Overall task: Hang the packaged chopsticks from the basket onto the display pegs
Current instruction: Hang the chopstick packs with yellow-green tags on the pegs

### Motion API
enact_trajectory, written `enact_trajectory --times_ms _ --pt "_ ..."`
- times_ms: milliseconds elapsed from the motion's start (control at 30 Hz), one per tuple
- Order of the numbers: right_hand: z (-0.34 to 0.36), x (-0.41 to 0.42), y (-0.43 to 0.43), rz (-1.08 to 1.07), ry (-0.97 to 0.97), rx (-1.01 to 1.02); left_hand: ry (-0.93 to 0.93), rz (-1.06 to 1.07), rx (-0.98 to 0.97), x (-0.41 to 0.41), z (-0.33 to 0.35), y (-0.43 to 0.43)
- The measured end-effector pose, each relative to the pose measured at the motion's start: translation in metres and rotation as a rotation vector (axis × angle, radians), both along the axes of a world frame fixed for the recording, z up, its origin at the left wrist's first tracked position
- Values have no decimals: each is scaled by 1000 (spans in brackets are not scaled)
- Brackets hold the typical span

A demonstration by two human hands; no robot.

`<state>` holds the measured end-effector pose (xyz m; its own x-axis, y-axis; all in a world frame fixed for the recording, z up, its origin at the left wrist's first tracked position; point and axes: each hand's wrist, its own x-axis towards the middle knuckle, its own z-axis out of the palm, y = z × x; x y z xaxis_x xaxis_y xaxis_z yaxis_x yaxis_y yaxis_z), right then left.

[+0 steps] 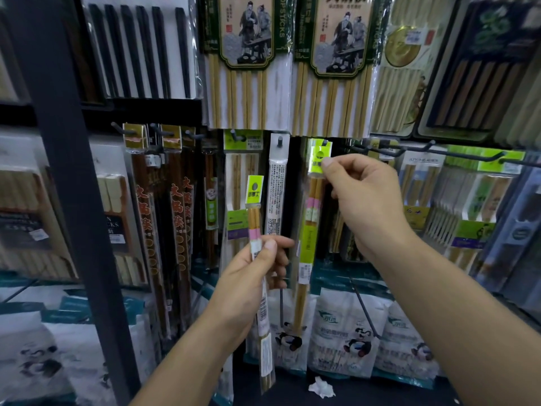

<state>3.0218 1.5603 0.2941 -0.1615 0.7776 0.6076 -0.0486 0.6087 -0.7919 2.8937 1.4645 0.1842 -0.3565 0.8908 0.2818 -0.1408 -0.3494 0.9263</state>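
the right hand [358,197] pinches the green header of one pack [310,224], up at a peg [324,142] in the middle row. the left hand [251,276] grips a second pack [259,259] upright, lower and just left of it.

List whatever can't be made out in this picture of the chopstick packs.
- Basket: outside the head view's frame.
- Peg above the right hand: blurred; whether the right-hand pack is hooked on is unclear.
- Print on the white pack: too small.
- Left-hand pack: middle covered by the left hand.
- Top-row packs: cut by the top edge.
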Motion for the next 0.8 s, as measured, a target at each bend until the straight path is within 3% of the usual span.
enact_trajectory --times_ms 333,500,800 --pt "4 -1 5 -33 11 91 -70 -156 -25 1 2 -2" --pt "12 -3 9 -65 23 26 -177 -201 8 1 5 -3" --pt "13 -5 12 -45 26 -5 -162 -106 -3 -2 5 -3"
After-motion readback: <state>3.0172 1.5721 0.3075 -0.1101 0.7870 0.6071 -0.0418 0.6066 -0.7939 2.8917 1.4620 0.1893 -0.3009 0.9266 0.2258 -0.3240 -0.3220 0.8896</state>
